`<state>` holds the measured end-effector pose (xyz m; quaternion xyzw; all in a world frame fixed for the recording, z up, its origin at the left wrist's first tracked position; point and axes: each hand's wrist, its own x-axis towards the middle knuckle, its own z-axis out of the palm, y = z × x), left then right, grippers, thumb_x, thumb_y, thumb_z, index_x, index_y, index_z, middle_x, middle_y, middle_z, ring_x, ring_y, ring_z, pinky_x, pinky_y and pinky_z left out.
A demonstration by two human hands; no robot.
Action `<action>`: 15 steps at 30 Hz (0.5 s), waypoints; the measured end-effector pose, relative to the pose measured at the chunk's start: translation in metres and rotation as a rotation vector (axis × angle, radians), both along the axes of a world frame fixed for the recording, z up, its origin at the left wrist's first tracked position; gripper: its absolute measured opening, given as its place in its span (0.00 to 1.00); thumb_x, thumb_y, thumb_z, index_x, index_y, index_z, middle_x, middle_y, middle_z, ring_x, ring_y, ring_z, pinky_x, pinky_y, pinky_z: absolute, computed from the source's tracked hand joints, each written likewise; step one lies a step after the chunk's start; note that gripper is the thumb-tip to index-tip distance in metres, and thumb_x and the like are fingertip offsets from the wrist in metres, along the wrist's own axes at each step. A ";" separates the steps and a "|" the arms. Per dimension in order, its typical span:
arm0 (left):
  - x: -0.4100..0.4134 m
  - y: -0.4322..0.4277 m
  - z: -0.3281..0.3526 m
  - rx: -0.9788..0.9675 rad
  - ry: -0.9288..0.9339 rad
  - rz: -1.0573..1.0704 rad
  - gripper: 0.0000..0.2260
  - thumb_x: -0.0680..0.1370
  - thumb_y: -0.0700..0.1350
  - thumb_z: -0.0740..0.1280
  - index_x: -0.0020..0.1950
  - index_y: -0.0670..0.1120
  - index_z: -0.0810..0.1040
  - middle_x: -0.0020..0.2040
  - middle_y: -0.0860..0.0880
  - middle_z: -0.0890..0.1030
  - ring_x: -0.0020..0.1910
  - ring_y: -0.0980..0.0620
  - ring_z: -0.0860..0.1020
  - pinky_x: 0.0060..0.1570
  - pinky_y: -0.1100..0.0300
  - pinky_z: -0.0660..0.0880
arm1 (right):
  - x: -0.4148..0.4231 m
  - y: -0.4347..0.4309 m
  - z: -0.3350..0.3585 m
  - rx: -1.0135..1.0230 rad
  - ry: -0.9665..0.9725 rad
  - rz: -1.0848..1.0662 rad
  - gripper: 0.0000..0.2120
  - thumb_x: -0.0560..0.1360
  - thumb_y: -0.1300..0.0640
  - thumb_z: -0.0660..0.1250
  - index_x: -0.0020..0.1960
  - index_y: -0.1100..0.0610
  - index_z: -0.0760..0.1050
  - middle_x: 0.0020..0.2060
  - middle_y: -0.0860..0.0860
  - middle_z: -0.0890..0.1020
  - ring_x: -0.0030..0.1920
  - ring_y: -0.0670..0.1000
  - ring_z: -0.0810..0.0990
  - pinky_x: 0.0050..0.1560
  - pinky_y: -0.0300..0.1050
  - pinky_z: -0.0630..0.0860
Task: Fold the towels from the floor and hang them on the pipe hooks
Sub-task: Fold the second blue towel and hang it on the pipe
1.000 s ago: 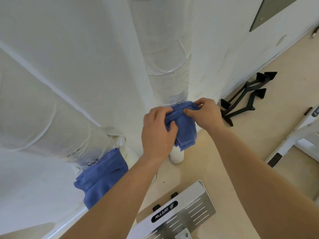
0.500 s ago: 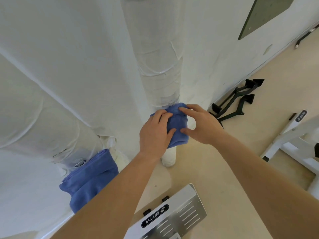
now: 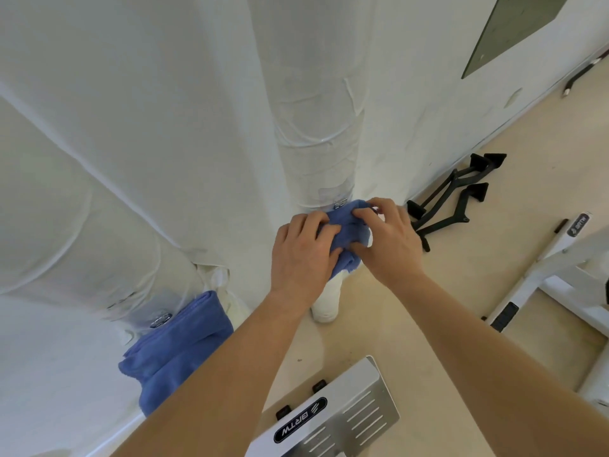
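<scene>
The upright pipe point(image 3: 316, 127), wrapped in white, fills the middle of the view, and a slanting pipe point(image 3: 82, 225) crosses the left side. On the slanting pipe 1 blue towel point(image 3: 178, 344) hangs folded from its hook point(image 3: 161, 319), so that part of the job looks done.

The step in hand is hanging the second towel point(image 3: 346, 225) low on the upright pipe, above the beige floor point(image 3: 494, 291). This towel is a folded blue bundle held against the pipe's front. Its long axis runs down the pipe, with the top end at the small metal hook point(image 3: 340, 203) and the lower end pointing at the floor.

The left hand point(image 3: 303, 255) grips the towel's left side, fingers curled over the cloth. The right hand point(image 3: 385, 239) pinches the top fold between thumb and fingers, just beside the small metal hook. I cannot tell whether the cloth has caught on it yet.

The next move calls for seating the top fold over that hook. Both grips should then ease off slowly, so the towel hangs straight and does not slip free.
</scene>
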<state>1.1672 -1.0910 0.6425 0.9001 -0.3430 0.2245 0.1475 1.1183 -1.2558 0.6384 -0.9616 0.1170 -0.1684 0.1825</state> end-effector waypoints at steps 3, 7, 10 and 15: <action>-0.007 0.012 0.006 0.087 -0.006 0.007 0.14 0.75 0.50 0.69 0.60 0.50 0.80 0.54 0.47 0.77 0.48 0.45 0.75 0.42 0.52 0.73 | -0.006 -0.018 0.018 0.044 0.165 0.102 0.25 0.72 0.52 0.74 0.68 0.45 0.74 0.67 0.48 0.70 0.59 0.53 0.73 0.53 0.48 0.76; -0.004 0.011 0.003 -0.011 0.123 -0.023 0.14 0.75 0.44 0.73 0.60 0.48 0.80 0.50 0.47 0.78 0.39 0.48 0.78 0.30 0.53 0.77 | 0.000 -0.027 0.024 0.293 0.258 0.163 0.25 0.74 0.62 0.71 0.69 0.47 0.74 0.62 0.47 0.73 0.48 0.48 0.79 0.53 0.45 0.78; -0.001 0.004 -0.005 -0.113 0.226 0.020 0.10 0.74 0.41 0.73 0.54 0.48 0.79 0.48 0.48 0.79 0.30 0.48 0.76 0.24 0.53 0.76 | 0.010 -0.014 0.016 0.394 0.139 0.053 0.22 0.70 0.67 0.71 0.60 0.50 0.78 0.51 0.48 0.76 0.41 0.50 0.82 0.48 0.47 0.79; 0.004 -0.002 -0.016 -0.186 0.244 0.023 0.06 0.75 0.41 0.72 0.51 0.46 0.80 0.46 0.48 0.80 0.28 0.47 0.75 0.24 0.52 0.74 | 0.013 -0.002 -0.002 0.422 0.019 -0.018 0.19 0.70 0.68 0.68 0.56 0.51 0.78 0.47 0.50 0.77 0.39 0.50 0.79 0.46 0.49 0.80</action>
